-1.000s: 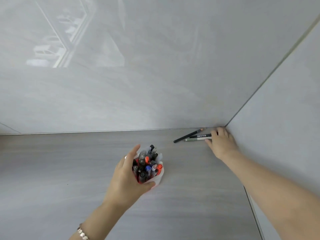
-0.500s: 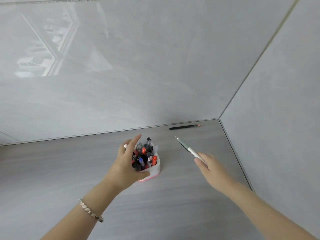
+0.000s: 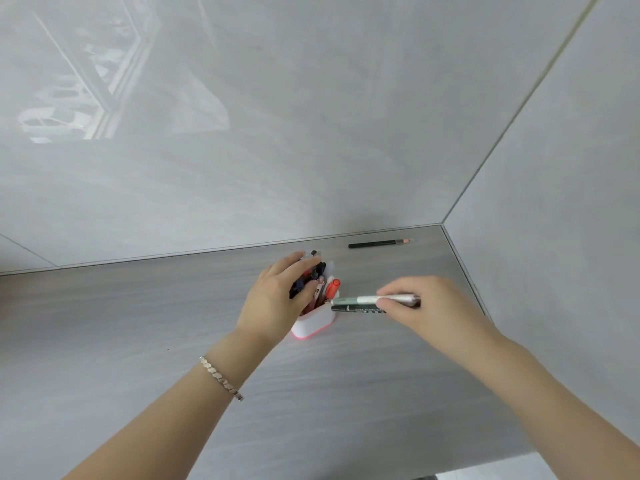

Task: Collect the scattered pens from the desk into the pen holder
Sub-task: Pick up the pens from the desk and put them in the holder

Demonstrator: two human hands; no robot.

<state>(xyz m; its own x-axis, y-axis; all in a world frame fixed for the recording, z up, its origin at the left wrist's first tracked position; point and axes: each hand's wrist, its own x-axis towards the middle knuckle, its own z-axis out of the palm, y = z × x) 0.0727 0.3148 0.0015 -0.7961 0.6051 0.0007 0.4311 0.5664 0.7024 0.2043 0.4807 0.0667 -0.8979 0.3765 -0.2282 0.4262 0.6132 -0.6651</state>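
A white pen holder [image 3: 316,321] with a pink base stands mid-desk, packed with several pens. My left hand [image 3: 277,299] wraps around its left side and over the pens, pressing them aside. My right hand [image 3: 426,306] holds two pens level: a pale green pen [image 3: 360,300] above a black pen [image 3: 356,309]. Their tips reach the holder's right rim. A black pencil [image 3: 379,243] lies alone on the desk near the back wall, toward the right corner.
The grey wood-grain desk [image 3: 138,341] meets glossy grey walls at the back and on the right. Its front right corner edge [image 3: 519,460] shows at the bottom of the view. A bracelet [image 3: 221,377] is on my left wrist.
My right hand picked up two pens from the back right corner and carried them left to the holder's rim. My left hand stayed on the holder. The black pencil stayed by the wall.
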